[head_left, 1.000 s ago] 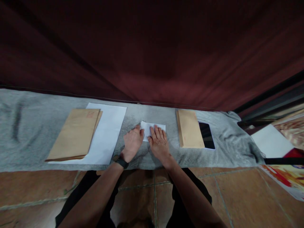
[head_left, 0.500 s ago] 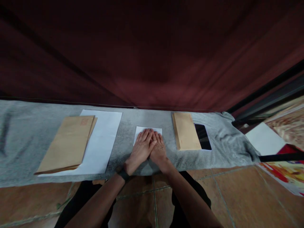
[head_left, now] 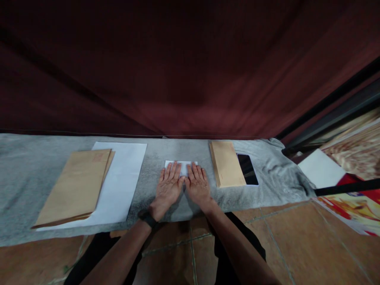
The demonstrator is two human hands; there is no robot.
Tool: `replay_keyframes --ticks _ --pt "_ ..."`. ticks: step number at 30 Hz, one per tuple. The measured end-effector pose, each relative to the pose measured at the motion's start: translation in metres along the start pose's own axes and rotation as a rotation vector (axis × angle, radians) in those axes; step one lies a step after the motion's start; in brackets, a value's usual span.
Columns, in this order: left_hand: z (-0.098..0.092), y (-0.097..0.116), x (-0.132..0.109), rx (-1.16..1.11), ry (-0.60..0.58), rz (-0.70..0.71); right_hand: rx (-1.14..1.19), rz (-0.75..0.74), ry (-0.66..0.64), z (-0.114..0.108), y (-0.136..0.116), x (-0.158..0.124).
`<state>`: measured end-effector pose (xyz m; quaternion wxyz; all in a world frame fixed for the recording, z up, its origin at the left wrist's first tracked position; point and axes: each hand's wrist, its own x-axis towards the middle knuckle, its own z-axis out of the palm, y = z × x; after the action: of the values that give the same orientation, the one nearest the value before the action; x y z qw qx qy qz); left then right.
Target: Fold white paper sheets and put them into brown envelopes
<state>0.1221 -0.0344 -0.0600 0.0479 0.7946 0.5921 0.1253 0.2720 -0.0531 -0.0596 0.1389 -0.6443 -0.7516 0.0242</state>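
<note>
A small white piece of paper point(head_left: 183, 169), which looks folded, lies on the grey cloth in front of me. My left hand point(head_left: 169, 186) rests flat on its left part, fingers stretched out. Flat on the right part lies my right hand point(head_left: 197, 185), its fingers also straight. The two thumbs meet near the paper's lower middle. Most of the paper is hidden under the hands; its far edge and a strip between the hands show.
Brown envelopes point(head_left: 74, 182) lie on large white sheets point(head_left: 127, 174) at the left. A stack of smaller tan envelopes point(head_left: 228, 164) sits at the right, beside a phone point(head_left: 247, 169). Grey cloth point(head_left: 273, 170) covers the surface; a dark red curtain point(head_left: 190, 79) hangs behind.
My hands were together, overlapping at the paper's middle. They have slid apart sideways, left and right, with only the thumbs still touching. The camera view has shifted slightly.
</note>
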Motion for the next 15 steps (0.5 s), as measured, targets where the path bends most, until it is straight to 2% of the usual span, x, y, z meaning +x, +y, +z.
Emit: replay_keyframes --ticks 7,12,15 --pt "-0.006 -0.005 -0.003 0.028 0.039 -0.068 0.005 0.034 0.009 -0.004 0.014 -0.005" --pt "-0.006 -0.009 -0.004 0.028 0.028 -0.09 0.014 0.087 0.034 -0.01 0.012 -0.004" --pt "-0.006 -0.01 -0.003 0.037 0.015 -0.09 0.05 0.015 0.046 -0.012 0.004 -0.001"
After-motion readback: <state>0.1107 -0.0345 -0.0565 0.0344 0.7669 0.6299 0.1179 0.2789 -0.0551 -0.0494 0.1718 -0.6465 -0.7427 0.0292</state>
